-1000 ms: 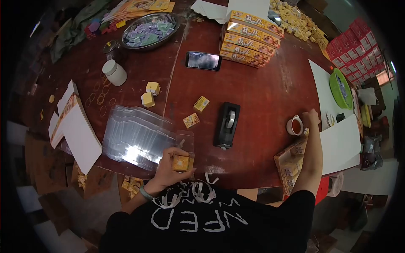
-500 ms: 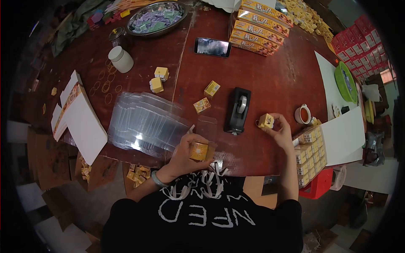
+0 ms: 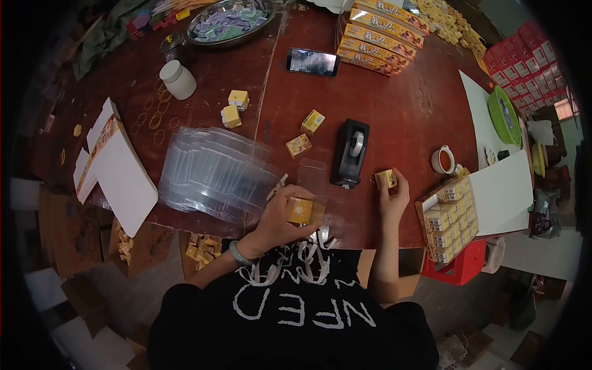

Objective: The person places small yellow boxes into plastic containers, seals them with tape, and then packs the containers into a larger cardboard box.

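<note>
My left hand point(image 3: 280, 219) is closed around a clear plastic box point(image 3: 311, 176) near the table's front edge; its long flap points away from me. Inside the plastic shows a yellow-orange piece with a pale starburst point(image 3: 300, 211). To the right, my right hand point(image 3: 395, 196) pinches a small yellow box point(image 3: 386, 179) between thumb and fingers. A black tape dispenser point(image 3: 350, 154) stands between the hands, farther up the table. Two small printed boxes, one flat point(image 3: 298, 146) and one tilted point(image 3: 313, 121), lie to its left. Flat clear plastic sleeves point(image 3: 216, 172) lie stacked left of my left hand.
Right of my right hand stands a tray of small yellow boxes point(image 3: 453, 219), with a white cup point(image 3: 442, 160) behind it. A phone point(image 3: 312, 62), stacked display boxes point(image 3: 382, 40), a white jar point(image 3: 178, 80) and rubber bands point(image 3: 157, 117) are farther back. White cardboard point(image 3: 123, 185) lies left.
My right hand has moved left, closer to my left hand, still pinching the small yellow box. My left hand, with the clear plastic box, has shifted slightly up and right in view.
</note>
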`<state>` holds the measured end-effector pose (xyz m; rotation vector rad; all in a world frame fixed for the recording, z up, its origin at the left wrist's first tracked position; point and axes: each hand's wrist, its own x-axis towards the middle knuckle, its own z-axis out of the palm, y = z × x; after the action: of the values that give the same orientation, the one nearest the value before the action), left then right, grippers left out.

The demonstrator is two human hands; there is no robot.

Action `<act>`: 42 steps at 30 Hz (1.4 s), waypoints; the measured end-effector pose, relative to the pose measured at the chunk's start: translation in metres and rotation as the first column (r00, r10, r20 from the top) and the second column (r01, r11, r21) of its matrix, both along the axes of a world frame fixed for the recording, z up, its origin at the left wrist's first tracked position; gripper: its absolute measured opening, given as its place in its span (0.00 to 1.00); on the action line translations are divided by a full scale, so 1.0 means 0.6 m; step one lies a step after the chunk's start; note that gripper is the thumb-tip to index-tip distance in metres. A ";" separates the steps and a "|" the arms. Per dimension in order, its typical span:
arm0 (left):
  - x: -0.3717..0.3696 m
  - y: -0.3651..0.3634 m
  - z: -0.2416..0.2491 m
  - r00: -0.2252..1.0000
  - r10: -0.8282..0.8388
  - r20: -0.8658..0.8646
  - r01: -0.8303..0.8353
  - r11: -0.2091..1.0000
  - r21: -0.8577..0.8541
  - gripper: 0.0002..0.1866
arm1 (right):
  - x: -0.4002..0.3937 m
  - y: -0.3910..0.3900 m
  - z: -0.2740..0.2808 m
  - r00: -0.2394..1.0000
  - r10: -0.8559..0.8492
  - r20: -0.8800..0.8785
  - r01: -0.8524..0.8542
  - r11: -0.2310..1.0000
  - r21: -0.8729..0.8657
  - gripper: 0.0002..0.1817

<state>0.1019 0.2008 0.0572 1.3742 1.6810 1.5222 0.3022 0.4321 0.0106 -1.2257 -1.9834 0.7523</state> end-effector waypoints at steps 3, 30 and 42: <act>-0.010 -0.003 0.003 0.997 0.022 -0.071 -0.021 1.000 0.005 0.39 | -0.007 -0.003 0.011 0.976 0.018 -0.217 -0.053 0.987 -0.154 0.21; 0.000 -0.011 -0.010 0.998 0.032 -0.056 -0.033 0.999 -0.009 0.38 | 0.016 -0.025 -0.029 0.828 0.117 -0.548 -0.246 0.954 -0.169 0.27; 0.001 -0.010 -0.024 0.993 0.030 -0.116 -0.035 0.999 -0.040 0.38 | 0.032 -0.010 -0.042 0.977 0.041 -0.208 -0.039 0.999 0.013 0.26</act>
<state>0.1026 0.1951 0.0427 1.4447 1.8025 1.4411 0.3217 0.4261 -0.0146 -1.0589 -1.8423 0.8550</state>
